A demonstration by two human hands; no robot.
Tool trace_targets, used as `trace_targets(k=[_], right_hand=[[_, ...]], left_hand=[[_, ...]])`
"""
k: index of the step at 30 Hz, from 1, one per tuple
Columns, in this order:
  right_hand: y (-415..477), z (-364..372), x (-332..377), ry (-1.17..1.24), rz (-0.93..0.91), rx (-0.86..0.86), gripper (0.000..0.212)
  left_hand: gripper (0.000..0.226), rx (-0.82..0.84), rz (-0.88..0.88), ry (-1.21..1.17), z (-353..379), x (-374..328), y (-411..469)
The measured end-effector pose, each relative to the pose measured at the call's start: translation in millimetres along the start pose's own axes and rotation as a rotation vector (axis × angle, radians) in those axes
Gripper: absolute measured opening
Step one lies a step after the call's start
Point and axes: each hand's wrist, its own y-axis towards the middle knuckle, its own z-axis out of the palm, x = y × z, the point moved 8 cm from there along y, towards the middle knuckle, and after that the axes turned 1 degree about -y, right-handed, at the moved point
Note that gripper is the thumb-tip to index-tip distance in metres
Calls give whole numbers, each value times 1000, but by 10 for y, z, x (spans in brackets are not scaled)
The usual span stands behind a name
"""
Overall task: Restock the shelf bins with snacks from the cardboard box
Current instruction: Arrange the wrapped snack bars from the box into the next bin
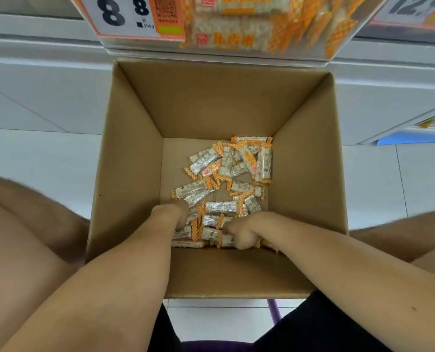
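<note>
My knees are on both sides of the cardboard box (135, 148), and it sits on the floor (33, 161) between them. Both my arms reach over the near wall and go way down inside.

My left grip (172, 217) is at the bottom, near the near wall. Its fingers are curled into the pile of snacks (221, 207) and hold a few bars. My right grip (242, 233) is just beside it. It is bunched like a fist over more bars, and orange ends poke out beside it. I think I am scooping up a bunch with both at once.

The rest of the snacks lie loose on the box bottom. Most are toward the far right corner. Not many are left, so I think the job is almost done.

Up past the far wall is the shelf bin (211, 51). It sticks out over the box and already has the same orange bars in it. A price tag (120, 16) hangs on its front.

What could go wrong? The wrappers look shiny and slippery. If I lift too many, some could slide out and land on the floor. The box walls are tall, so my arms could bump them and shake bars loose. If I squeeze too hard, the bars could crack inside.
</note>
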Motion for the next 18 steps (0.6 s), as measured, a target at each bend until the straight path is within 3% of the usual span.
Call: trace_targets(k=[2,4,5,7,10,13,18], right_hand=[[27,99,-5,-8,10,29,49],[38,150,0,-14,-4,53,56],[19,148,4,-25,-13,65,61],[-15,103,11,-32,-34,69,60],[-93,22,6,11,-65,39,56],[-217,-27,9,41,-84,-5,54],[-599,-401,-3,215,-94,-213,64]], left_hand=[[86,27,34,-43,51,-40,35],[117,78,74,-67,84,-89,2],[121,93,83,-82,79,-109,-30],[108,100,88,-102,60,-125,-65],[71,47,111,-150,-48,-128,-98],[34,-52,167,-452,-195,-150,-150],[37,-63,210,-933,-442,-229,-520]])
